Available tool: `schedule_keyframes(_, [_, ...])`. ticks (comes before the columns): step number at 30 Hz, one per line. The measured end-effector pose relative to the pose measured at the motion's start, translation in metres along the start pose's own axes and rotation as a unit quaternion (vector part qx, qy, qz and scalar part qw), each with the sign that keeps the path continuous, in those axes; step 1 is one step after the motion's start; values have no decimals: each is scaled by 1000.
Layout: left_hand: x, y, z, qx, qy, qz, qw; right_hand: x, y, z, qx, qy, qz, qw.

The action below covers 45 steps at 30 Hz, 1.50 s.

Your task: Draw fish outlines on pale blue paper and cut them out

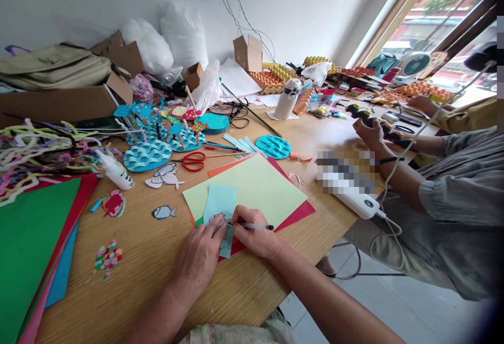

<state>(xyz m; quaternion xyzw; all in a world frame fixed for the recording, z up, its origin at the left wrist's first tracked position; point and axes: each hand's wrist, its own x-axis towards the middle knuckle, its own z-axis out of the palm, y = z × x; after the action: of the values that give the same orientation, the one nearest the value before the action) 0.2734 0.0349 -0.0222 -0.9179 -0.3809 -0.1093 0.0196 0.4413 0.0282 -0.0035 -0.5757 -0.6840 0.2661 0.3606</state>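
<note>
My left hand (pixel 200 253) lies with its fingers stretched out on a light blue paper strip (pixel 221 197), pressing it down. A pen (pixel 258 226) with a clear barrel and dark end is gripped in my right hand (pixel 255 232), its tip near the left fingertips. Dark fish-like lines show on the strip, partly covered by the fingers. Beneath it lies a pale green sheet (pixel 255 186) on a stack of coloured paper. To the left are a grey fish cutout (pixel 164 211), more fish cutouts (pixel 165 177) and a fish covered in coloured dots (pixel 108 258).
Red-handled scissors (pixel 192 162), a white glue bottle (pixel 116 169) and blue wavy discs (pixel 147 155) stand beyond the cutouts. Coloured sheets (pixel 31 239) lie at left. A white power strip (pixel 354 199) sits at the right edge, near another person's hands (pixel 374 136).
</note>
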Motion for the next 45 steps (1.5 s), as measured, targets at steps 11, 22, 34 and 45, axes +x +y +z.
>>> schedule_keyframes(11, [-1,-1,3,-10,10,0,1000,-1,2,1,-1,-1,1,1000])
schedule_keyframes(22, [-1,-2,3,-1,9,1,1000,-1,0,-3,1,-18,-5,1000])
schedule_keyframes(34, [-2,-3,5,-14,18,5,1000,-1,-4,-8,10,-41,-6,999])
schedule_keyframes(45, [2,-3,2,-54,22,-6,998,-4,0,-7,71,-21,-9,997])
